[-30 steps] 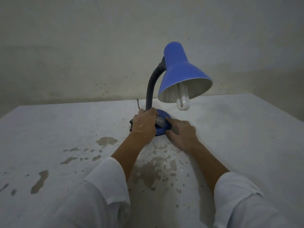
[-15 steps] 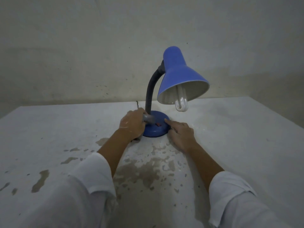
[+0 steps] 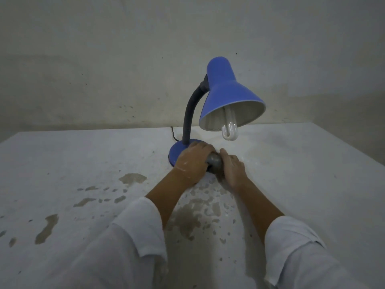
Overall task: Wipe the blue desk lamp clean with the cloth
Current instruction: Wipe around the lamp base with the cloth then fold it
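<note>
The blue desk lamp (image 3: 226, 97) stands upright on the white table (image 3: 83, 163), its dark flexible neck rising from a round blue base (image 3: 177, 152). A white bulb hangs inside the shade. My left hand (image 3: 192, 162) lies over the front right of the base, closed around a bunched grey cloth (image 3: 214, 164). The cloth pokes out between my two hands. My right hand (image 3: 233, 167) rests beside it on the right, fingers pressed against the base's edge and the cloth. Most of the base's front is hidden under my hands.
A thin dark cord (image 3: 174, 134) runs from behind the base toward the wall (image 3: 125, 59). Worn brownish patches (image 3: 132, 178) mark the table in front of the lamp and to the left. The table's right edge slants away at the far right.
My left hand has slid with the cloth from the left side of the base to its front right, next to my right hand. The view has shifted slightly.
</note>
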Action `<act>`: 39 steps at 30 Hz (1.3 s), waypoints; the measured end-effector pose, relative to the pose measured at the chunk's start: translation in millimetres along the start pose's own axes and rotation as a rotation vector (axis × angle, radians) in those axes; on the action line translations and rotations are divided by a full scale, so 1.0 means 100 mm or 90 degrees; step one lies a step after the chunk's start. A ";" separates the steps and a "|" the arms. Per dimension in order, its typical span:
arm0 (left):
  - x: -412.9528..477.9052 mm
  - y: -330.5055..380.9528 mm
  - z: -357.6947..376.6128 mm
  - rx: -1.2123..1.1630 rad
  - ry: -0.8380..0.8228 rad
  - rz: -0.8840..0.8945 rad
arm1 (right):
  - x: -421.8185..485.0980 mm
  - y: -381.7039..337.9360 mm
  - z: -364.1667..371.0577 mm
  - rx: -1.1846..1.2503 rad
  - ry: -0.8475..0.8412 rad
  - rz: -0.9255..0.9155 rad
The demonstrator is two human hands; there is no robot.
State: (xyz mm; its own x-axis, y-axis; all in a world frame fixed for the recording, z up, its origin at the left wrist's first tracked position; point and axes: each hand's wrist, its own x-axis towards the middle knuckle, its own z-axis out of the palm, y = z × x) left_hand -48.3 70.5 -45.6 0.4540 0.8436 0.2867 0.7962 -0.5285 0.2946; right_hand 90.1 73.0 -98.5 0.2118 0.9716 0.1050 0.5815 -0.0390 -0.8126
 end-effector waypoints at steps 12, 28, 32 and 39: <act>-0.21 -0.42 -0.36 -0.025 -0.085 0.008 | -0.08 -0.02 -0.02 -0.089 -0.029 -0.087; -0.31 -0.36 -0.12 -0.038 -0.130 0.089 | -0.03 -0.01 0.00 0.020 -0.021 -0.083; -0.35 -0.61 -0.26 -0.046 -0.110 0.048 | 0.01 0.02 0.02 0.000 -0.028 -0.074; -0.32 -0.27 -0.01 -0.010 -0.056 0.039 | 0.05 0.03 0.03 0.017 -0.011 -0.061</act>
State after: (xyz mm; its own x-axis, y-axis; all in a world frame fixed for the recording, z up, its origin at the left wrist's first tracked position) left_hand -84.9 57.8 -61.8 0.5355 0.8146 0.2229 0.7601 -0.5799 0.2932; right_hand 90.6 78.2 -102.7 0.1422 0.9745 0.1736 0.5770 0.0609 -0.8144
